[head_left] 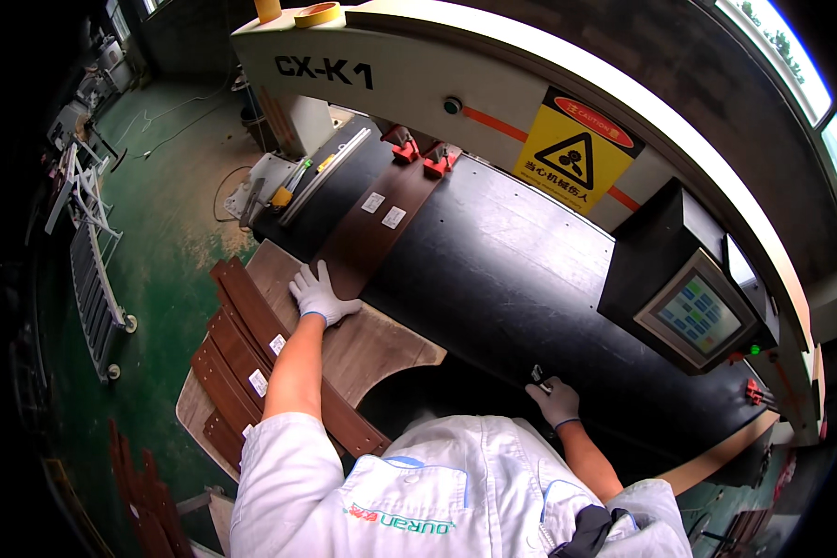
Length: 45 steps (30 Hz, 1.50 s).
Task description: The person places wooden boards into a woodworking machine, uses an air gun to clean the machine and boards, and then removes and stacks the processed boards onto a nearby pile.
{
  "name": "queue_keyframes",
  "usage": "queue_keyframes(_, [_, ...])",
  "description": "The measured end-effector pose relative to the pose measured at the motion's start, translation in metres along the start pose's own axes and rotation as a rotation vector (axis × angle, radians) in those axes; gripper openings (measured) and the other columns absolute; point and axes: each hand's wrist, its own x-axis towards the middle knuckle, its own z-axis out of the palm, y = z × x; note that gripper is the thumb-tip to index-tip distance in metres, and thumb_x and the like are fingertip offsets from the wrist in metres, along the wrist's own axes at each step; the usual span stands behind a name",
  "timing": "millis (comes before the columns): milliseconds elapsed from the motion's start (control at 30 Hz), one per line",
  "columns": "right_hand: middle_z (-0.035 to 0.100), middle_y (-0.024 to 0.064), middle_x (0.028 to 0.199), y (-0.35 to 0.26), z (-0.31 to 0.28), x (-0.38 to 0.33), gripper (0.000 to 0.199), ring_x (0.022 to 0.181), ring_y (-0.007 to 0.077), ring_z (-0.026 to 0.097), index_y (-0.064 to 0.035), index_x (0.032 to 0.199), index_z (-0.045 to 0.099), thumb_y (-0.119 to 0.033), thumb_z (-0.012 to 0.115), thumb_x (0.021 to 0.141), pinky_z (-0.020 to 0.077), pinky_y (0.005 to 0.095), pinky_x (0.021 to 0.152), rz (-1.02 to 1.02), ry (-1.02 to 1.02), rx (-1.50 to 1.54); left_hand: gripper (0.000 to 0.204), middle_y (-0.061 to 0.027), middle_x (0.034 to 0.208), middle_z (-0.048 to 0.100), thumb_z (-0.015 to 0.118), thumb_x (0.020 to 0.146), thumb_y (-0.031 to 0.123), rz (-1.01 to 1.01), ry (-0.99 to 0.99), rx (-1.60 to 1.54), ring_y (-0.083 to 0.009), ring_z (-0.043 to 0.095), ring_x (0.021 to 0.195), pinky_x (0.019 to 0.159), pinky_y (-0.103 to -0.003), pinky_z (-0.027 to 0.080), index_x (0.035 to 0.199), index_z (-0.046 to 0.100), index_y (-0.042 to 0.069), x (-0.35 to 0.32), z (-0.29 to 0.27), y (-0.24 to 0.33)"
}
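My left hand (pixel 321 293), in a white glove, rests flat on the near end of a long dark brown wood strip (pixel 374 223) that lies on the black machine bed (pixel 521 270). The strip carries two small white labels and runs up to red clamps (pixel 423 156) under the machine's cream arch. My right hand (pixel 555 400), also gloved, is closed around a small metal lever at the front edge of the bed.
A stack of brown curved strips (pixel 242 358) lies on a wooden board (pixel 381 344) at my left. A control box with a coloured screen (pixel 697 316) hangs at the right. A yellow warning sign (pixel 575 158) is on the arch. Green floor and a metal rack (pixel 93 251) lie left.
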Motion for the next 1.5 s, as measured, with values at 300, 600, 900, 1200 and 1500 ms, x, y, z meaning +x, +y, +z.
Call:
queue_keyframes(300, [0.075,0.0225,0.094,-0.001,0.001,0.001,0.061,0.095,0.0430,0.072,-0.0039,0.102,0.071,-0.064,0.069,0.090,0.0548,0.0514,0.085,0.098,0.015,0.062,0.138,-0.0302,0.166,0.023,0.079,0.059,0.070,-0.005,-0.009,0.001,-0.0451,0.022,0.153,0.125,-0.054,0.010,0.167,0.021,0.007,-0.002,-0.005,0.002])
queue_keyframes(600, [0.075,0.0238,0.097,0.000,0.004,-0.002,0.058,0.098,0.0448,0.071,-0.0031,0.105,0.069,-0.060,0.067,0.093,0.0540,0.0520,0.087,0.152,0.087,0.158,0.135,-0.0289,0.161,0.029,0.080,0.061,0.068,0.021,0.032,-0.023,-0.0447,0.027,0.148,0.124,-0.053,0.014,0.166,0.024,0.005,-0.004,-0.007,0.002])
queue_keyframes(900, [0.076,0.0227,0.098,-0.006,0.004,-0.003,0.059,0.099,0.0448,0.071,-0.0035,0.105,0.069,-0.061,0.066,0.093,0.0539,0.0517,0.088,0.202,0.146,0.175,0.137,-0.0293,0.164,0.027,0.080,0.059,0.070,-0.009,0.036,0.014,-0.0442,0.026,0.152,0.124,-0.054,0.015,0.167,0.022,0.009,-0.004,0.000,-0.003])
queue_keyframes(1200, [0.075,0.0256,0.103,-0.013,-0.005,-0.005,0.063,0.104,0.0455,0.070,-0.0017,0.111,0.067,-0.063,0.063,0.095,0.0531,0.0523,0.091,0.118,-0.052,0.110,0.137,-0.0284,0.161,0.031,0.083,0.054,0.067,-0.025,0.005,-0.035,-0.0438,0.029,0.150,0.122,-0.053,0.021,0.166,0.026,0.011,-0.014,-0.009,0.001])
queue_keyframes(1500, [0.065,0.0046,0.080,-0.057,-0.018,-0.008,0.046,0.071,0.0158,0.066,-0.0055,0.097,0.066,-0.051,0.063,0.101,0.0531,0.0312,0.065,0.245,-0.666,0.869,0.135,-0.0321,0.157,0.032,0.083,0.058,0.072,-0.271,0.037,-0.204,-0.0473,0.032,0.142,0.121,-0.055,0.020,0.163,0.028,0.008,-0.203,0.044,0.154])
